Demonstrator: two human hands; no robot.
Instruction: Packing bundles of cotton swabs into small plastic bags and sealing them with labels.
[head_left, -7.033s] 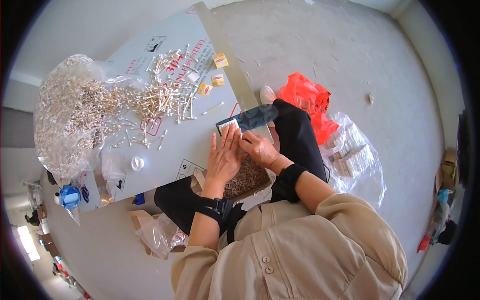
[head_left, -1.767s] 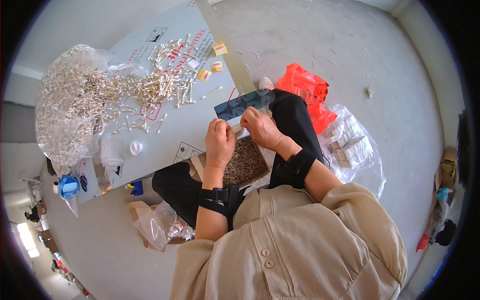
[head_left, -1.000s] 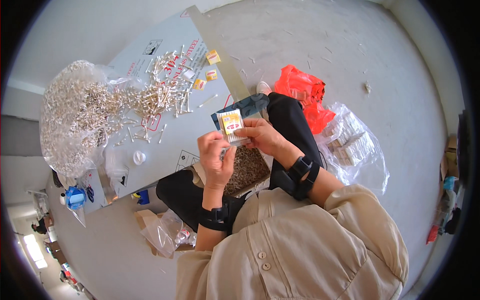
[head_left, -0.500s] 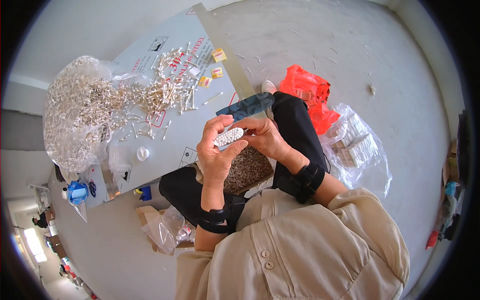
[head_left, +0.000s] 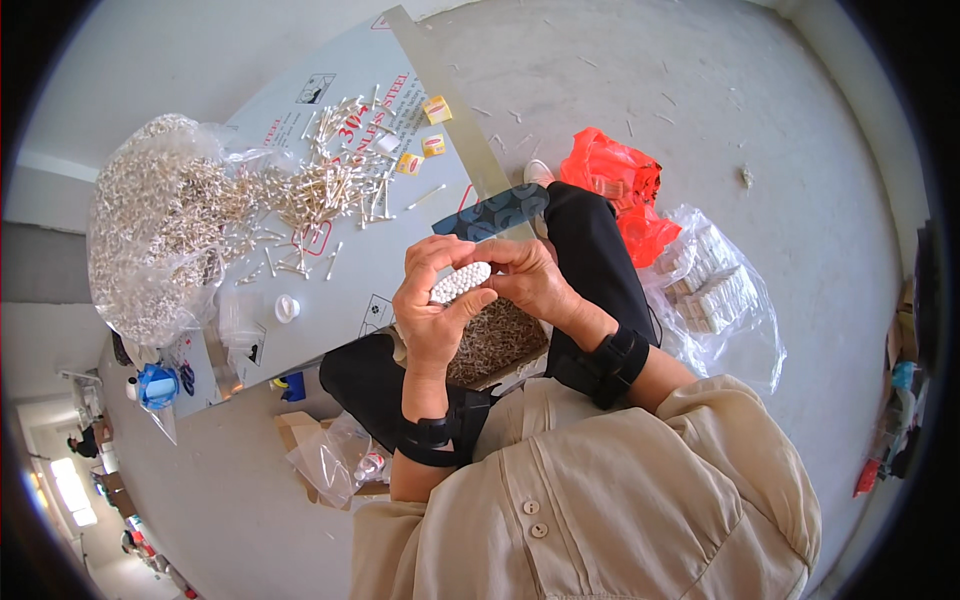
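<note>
Between my two hands is a tight bundle of cotton swabs point(head_left: 461, 283), its white tips facing up in an oval. My left hand point(head_left: 428, 290) wraps round its left side, thumb along the near edge. The fingers of my right hand point(head_left: 535, 280) pinch its right end. Whether a wrapper surrounds the sticks is hidden by my hands. Below them, an open box point(head_left: 497, 345) full of loose swabs sits between my legs. Ahead to the left, a heap of loose cotton swabs point(head_left: 330, 185) spreads over the metal-sheet tabletop point(head_left: 340, 300).
A big clear bag of swabs point(head_left: 155, 235) lies at the table's left. Small yellow boxes point(head_left: 433, 146) and a round white container point(head_left: 287, 308) rest on the table. On the floor at right are a red plastic bag point(head_left: 612, 185) and a clear bag of white packs point(head_left: 712, 295).
The swab bundle has tilted slightly in my hands, so more of its white tips show. My fingers have shifted a little around it; both hands keep their hold.
</note>
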